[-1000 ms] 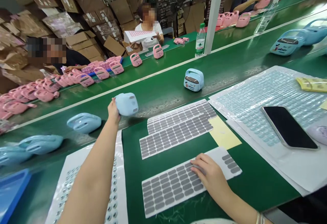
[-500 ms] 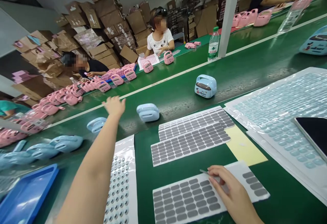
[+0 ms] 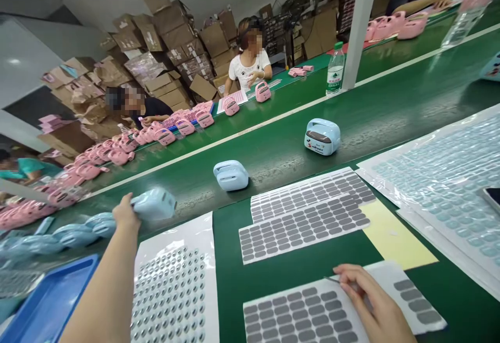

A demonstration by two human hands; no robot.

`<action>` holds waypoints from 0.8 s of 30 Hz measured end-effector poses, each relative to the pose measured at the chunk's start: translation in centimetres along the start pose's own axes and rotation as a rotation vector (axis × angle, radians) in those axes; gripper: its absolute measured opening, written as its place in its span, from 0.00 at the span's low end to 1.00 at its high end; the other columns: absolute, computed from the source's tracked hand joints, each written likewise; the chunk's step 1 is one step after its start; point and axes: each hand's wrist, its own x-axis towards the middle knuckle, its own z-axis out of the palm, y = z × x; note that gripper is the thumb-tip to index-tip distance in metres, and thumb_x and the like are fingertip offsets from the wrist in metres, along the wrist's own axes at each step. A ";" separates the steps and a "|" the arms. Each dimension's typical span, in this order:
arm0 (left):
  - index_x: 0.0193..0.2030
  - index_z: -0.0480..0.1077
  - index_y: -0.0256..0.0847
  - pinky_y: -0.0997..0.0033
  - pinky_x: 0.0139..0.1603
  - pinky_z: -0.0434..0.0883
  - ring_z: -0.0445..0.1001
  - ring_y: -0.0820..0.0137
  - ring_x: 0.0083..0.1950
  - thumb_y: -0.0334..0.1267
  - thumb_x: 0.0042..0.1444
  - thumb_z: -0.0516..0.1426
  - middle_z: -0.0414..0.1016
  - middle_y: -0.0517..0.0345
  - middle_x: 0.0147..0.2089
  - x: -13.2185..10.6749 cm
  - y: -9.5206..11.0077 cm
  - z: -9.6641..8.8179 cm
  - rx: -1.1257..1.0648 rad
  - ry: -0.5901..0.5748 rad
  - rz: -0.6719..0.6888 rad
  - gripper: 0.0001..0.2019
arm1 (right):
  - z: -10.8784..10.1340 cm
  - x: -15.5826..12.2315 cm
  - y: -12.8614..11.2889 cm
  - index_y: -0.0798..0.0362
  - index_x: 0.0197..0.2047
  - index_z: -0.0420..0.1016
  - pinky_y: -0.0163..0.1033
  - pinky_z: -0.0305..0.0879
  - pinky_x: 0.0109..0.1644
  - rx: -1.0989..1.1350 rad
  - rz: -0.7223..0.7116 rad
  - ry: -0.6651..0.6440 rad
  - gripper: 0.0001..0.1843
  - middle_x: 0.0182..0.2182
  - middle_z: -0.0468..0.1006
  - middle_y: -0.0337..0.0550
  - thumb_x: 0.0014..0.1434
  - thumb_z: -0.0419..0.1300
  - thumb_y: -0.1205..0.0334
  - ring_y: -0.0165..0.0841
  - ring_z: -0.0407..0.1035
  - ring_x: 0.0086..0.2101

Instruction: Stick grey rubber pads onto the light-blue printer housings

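Left hand is closed around a pale blue device shell, lifted just off the green conveyor belt at its near edge. Right hand rests on the nearest grey pad sheet, fingers pinched on thin tweezers; tip sits at the edge of the bare strip, no pad visible on it.

Progress, as a judgement: mid-batch. The near sheet's right part is mostly stripped, only a few pads left there; the left part is full. Two more grey pad sheets behind it look untouched. Two blue units sit further along the belt: one plain-side up, one printed-face up, so likely finished. A row of blue shells waits on the left, so plenty left.

Containers: blue tray at lower left, visible part shows nothing in it. Dot sticker sheet lies beside it, and light blue pad sheets lie in clear film on the right.
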 end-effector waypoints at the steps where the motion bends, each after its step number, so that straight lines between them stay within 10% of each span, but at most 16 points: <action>1: 0.22 0.62 0.38 0.64 0.40 0.67 0.67 0.68 0.31 0.50 0.60 0.52 0.62 0.60 0.22 -0.1 0.2 0.4 0.059 -0.018 0.008 0.20 | 0.0 0.0 0.0 0.48 0.43 0.69 0.28 0.72 0.42 0.007 0.004 0.024 0.09 0.46 0.76 0.49 0.71 0.49 0.58 0.34 0.75 0.45; 6: 0.22 0.62 0.38 0.42 0.53 0.63 0.70 0.46 0.50 0.45 0.44 0.59 0.74 0.44 0.36 -0.9 2.4 3.0 0.258 -0.114 0.135 0.14 | -0.1 0.1 -1.0 0.50 0.40 0.66 0.34 0.71 0.43 0.112 0.027 0.110 0.10 0.38 0.73 0.47 0.71 0.47 0.59 0.35 0.73 0.40; 10: 0.42 0.67 0.33 0.29 0.55 0.58 0.63 0.37 0.61 0.48 0.51 0.54 0.71 0.30 0.54 -1.4 7.9 4.6 0.238 -0.029 0.293 0.19 | 0.2 0.6 -1.8 0.50 0.37 0.66 0.38 0.70 0.43 0.247 0.066 0.114 0.11 0.37 0.72 0.47 0.70 0.49 0.57 0.39 0.71 0.40; 14: 0.61 0.61 0.33 0.60 0.69 0.55 0.57 0.63 0.70 0.48 0.61 0.49 0.65 0.44 0.65 -4.7 19.1 6.0 0.055 -0.053 0.755 0.26 | 0.6 0.8 -2.0 0.50 0.38 0.66 0.38 0.67 0.43 0.268 0.064 0.110 0.13 0.35 0.70 0.45 0.72 0.46 0.57 0.38 0.69 0.38; 18: 0.63 0.63 0.34 0.54 0.72 0.46 0.53 0.60 0.72 0.34 0.63 0.48 0.64 0.48 0.67 -10.9 32.9 8.1 -0.061 -0.228 1.184 0.22 | 0.6 1.0 -2.2 0.51 0.37 0.63 0.37 0.64 0.42 0.283 0.037 0.094 0.16 0.34 0.68 0.43 0.74 0.42 0.57 0.35 0.68 0.37; 24: 0.60 0.68 0.40 0.45 0.69 0.50 0.56 0.56 0.71 0.18 0.52 0.49 0.63 0.49 0.68 -16.4 45.5 14.8 -0.328 -0.544 1.177 0.29 | 0.5 1.5 -2.7 0.51 0.37 0.64 0.36 0.65 0.38 0.270 0.022 0.140 0.17 0.33 0.67 0.42 0.74 0.41 0.56 0.34 0.67 0.34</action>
